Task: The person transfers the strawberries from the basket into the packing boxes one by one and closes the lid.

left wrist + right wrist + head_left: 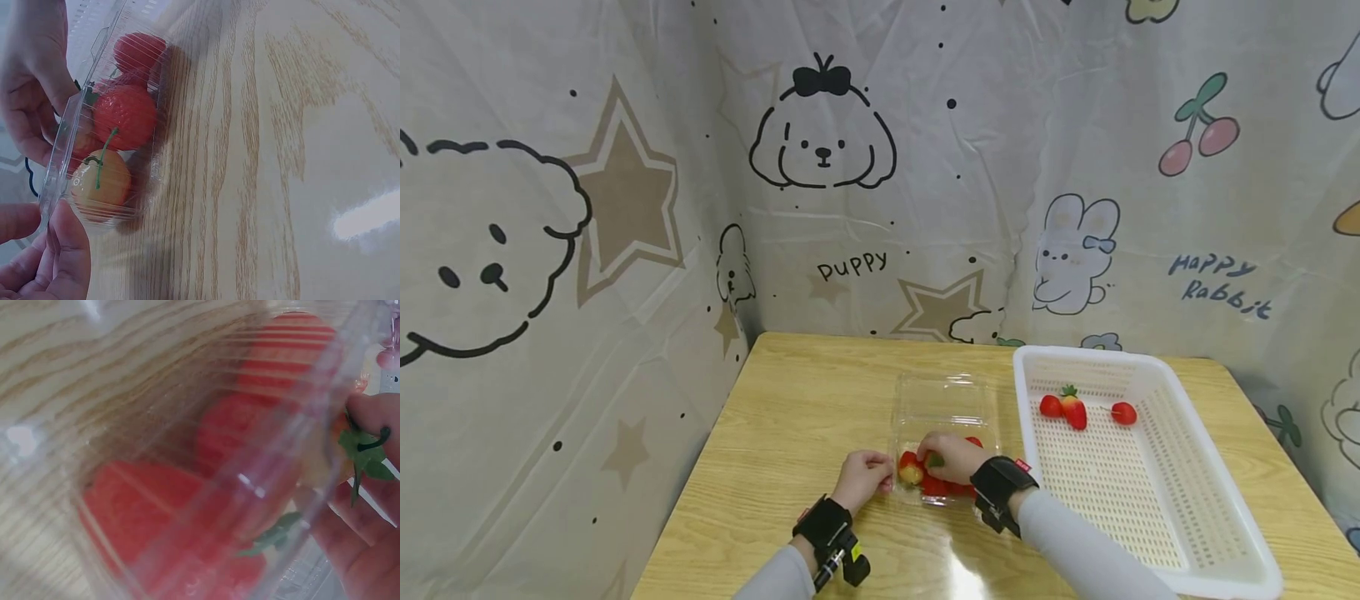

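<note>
A clear plastic clamshell box (pixel 943 398) lies on the table with its lid laid back. My left hand (pixel 861 482) pinches the box's near-left rim between thumb and fingers. Inside the box, my right hand (pixel 955 457) holds a strawberry (pixel 320 456) with green leaves, gripped between thumb and fingers. Around it in the box are several red fruits, among them a yellow-red fruit with a green stem (pixel 103 187) and a bumpy red fruit (pixel 128 119). The right hand partly hides the box's contents in the head view.
To the right stands a white perforated plastic basket (pixel 1217 483). At its far end lie a strawberry (pixel 1075 412), a round red fruit (pixel 1051 406) and a red fruit with a stem (pixel 1123 413). A printed curtain (pixel 880 225) hangs behind the wooden table (pixel 775 417).
</note>
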